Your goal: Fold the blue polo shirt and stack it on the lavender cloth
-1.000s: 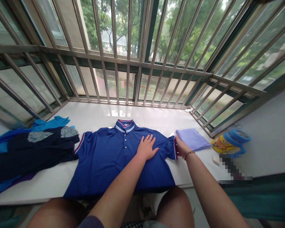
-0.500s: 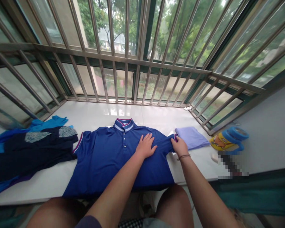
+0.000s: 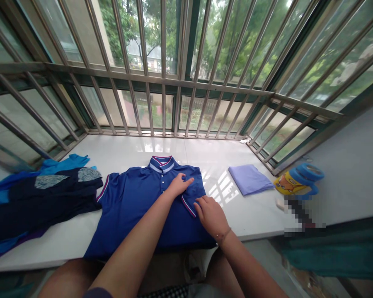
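Note:
A dark blue polo shirt (image 3: 133, 207) lies front up on the white ledge, its striped collar toward the window. The sleeve on the right is folded inward over the body, its striped cuff (image 3: 188, 206) slanting across the chest. My left hand (image 3: 180, 185) is over the shirt beside the button placket, fingers apart, holding nothing. Beside the folded sleeve, at the shirt's right edge, is my right hand (image 3: 210, 213); its fingers are apart, with the fingertips at the fabric near the cuff.
Dark and bright blue clothes (image 3: 49, 198) are piled at the left. A folded lavender cloth (image 3: 251, 179) lies at the right, near a yellow and blue jug (image 3: 294, 180) and a blurred-out item. Metal bars (image 3: 161, 80) line the window behind the ledge (image 3: 257, 219).
The right sleeve, stretched outward before, is now folded in over the shirt. My right hand has moved left and let the cuff go. My left hand has shifted slightly left and lifted.

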{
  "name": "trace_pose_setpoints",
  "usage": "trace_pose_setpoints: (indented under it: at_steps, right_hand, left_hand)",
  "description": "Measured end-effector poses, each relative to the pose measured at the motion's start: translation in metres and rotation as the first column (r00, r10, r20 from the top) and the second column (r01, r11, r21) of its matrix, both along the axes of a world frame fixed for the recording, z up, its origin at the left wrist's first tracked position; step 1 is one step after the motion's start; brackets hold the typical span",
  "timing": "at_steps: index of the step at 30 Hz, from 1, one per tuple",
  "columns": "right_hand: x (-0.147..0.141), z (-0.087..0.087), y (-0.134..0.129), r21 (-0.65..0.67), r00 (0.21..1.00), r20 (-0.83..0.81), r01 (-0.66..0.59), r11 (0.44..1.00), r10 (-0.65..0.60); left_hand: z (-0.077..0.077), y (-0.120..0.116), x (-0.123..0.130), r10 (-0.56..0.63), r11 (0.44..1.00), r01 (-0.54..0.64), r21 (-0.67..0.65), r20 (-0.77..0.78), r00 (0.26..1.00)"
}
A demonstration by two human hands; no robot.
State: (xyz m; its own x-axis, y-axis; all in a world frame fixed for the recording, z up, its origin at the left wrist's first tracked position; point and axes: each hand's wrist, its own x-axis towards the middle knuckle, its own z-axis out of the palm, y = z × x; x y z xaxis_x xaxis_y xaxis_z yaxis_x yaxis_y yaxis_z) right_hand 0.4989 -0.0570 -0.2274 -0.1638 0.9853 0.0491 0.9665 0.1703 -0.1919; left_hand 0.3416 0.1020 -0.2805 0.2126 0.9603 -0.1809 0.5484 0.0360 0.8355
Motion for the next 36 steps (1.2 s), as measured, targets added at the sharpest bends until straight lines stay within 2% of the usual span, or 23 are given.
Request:
trace_pose_setpoints:
  at_steps: [4, 7, 10, 13, 16, 19, 22, 25, 29, 36]
  right_hand:
    - [0.028, -0.025, -0.001, 0.052, 0.958, -0.031, 0.287, 0.956, -0.286]
    - [0.04, -0.041, 0.001, 0.023, 0.928, -0.055, 0.369, 0.929, -0.368]
    - [0.046, -0.05, 0.002, 0.016, 0.92, -0.072, 0.388, 0.922, -0.386]
    - [0.044, -0.051, 0.002, 0.039, 0.908, -0.072, 0.417, 0.908, -0.414]
    - [0.035, -0.05, 0.001, 0.086, 0.902, -0.068, 0.431, 0.898, -0.426]
    - [0.029, -0.052, 0.001, 0.118, 0.91, -0.038, 0.414, 0.902, -0.413]
    - [0.032, -0.059, 0.004, 0.133, 0.915, -0.02, 0.402, 0.906, -0.403]
    - [0.043, -0.064, 0.008, 0.144, 0.911, -0.023, 0.41, 0.901, -0.411]
    - [0.052, -0.063, 0.012, 0.143, 0.899, -0.016, 0.436, 0.889, -0.438]
    - [0.051, -0.061, 0.008, 0.132, 0.917, -0.029, 0.397, 0.908, -0.397]
  left_hand:
    - [0.007, 0.003, -0.01, -0.134, 0.991, 0.131, -0.03, -0.127, 0.983]
    - [0.014, 0.006, -0.017, -0.178, 0.984, 0.173, -0.04, -0.231, 0.957]
    - [0.018, 0.007, -0.022, -0.183, 0.982, 0.19, -0.015, -0.349, 0.919]
    - [0.022, 0.002, -0.019, -0.161, 0.977, 0.206, 0.053, -0.451, 0.878]
    - [0.026, -0.006, -0.002, -0.128, 0.954, 0.245, 0.174, -0.501, 0.856]
    - [0.028, -0.007, 0.023, -0.173, 0.89, 0.355, 0.287, -0.507, 0.845]
    - [0.02, 0.0, 0.042, -0.248, 0.834, 0.456, 0.311, -0.527, 0.813]
    - [0.007, 0.009, 0.051, -0.292, 0.813, 0.507, 0.286, -0.553, 0.781]
    - [-0.006, 0.016, 0.054, -0.307, 0.801, 0.529, 0.282, -0.565, 0.766]
    - [-0.013, 0.018, 0.053, -0.306, 0.774, 0.552, 0.309, -0.581, 0.754]
